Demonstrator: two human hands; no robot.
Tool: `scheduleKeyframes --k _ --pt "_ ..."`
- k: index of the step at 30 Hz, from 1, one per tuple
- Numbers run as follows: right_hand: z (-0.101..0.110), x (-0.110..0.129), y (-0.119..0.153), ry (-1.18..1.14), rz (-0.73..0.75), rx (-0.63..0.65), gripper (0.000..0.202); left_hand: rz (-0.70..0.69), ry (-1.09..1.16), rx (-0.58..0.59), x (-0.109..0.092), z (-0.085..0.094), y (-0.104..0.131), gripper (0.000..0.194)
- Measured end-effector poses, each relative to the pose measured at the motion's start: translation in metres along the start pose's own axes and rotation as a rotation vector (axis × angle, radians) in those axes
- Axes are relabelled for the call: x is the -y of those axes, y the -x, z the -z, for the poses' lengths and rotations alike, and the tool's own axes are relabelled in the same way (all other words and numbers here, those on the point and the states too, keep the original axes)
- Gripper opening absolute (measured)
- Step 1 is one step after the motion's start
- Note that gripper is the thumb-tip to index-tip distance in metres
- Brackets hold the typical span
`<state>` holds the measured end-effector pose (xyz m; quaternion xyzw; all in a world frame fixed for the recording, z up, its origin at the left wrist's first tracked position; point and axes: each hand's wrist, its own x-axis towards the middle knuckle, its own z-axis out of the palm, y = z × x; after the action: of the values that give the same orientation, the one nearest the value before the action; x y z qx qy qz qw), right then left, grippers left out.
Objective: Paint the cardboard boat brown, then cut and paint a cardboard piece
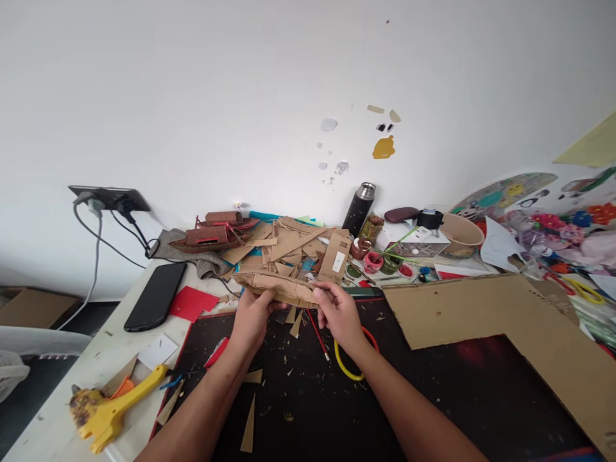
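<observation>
A long, narrow cardboard piece shaped like a boat hull [289, 288] is held up above the back of the dark mat. My left hand [255, 316] grips it near its left part, thumb on the near side. At its right end my right hand [339, 314] pinches it between thumb and fingers. Beneath my hands lie a red pencil [320, 337] and small cardboard slivers [297, 326]. Scissors with a yellow and red handle [347, 373] rest partly hidden under my right wrist.
Behind are brown model boats [212, 236], cardboard scraps [289, 240], a black flask [359, 210] and open paint jars [373, 262]. A large cardboard sheet [452, 311] lies right; a phone [156, 296] and yellow glue gun [115, 414] lie left.
</observation>
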<state>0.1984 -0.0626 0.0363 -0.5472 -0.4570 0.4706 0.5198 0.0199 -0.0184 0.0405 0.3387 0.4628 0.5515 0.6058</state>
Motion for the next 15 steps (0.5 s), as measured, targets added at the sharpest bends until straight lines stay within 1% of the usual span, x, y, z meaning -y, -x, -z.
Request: scheduleKeyframes --k 4,8,11,13,15 --pt "-0.003 -0.007 -0.001 0.01 0.0 0.0 0.046 -0.059 -0.068 -0.061 0.005 -0.001 -0.002 0.036" --pt "-0.005 -0.011 0.0 0.041 0.006 0.025 0.045 -0.069 -0.067 -0.089 0.007 -0.002 -0.002 0.03" --pt "-0.005 -0.012 0.002 0.115 0.0 0.056 0.039 -0.088 -0.075 -0.085 0.007 -0.002 -0.001 0.024" --pt "-0.004 -0.012 0.003 0.166 0.003 0.051 0.032 -0.093 -0.094 -0.07 0.007 -0.002 0.001 0.02" --pt "-0.003 -0.011 0.003 0.192 0.004 0.044 0.029 -0.109 -0.101 -0.052 0.007 -0.003 0.003 0.017"
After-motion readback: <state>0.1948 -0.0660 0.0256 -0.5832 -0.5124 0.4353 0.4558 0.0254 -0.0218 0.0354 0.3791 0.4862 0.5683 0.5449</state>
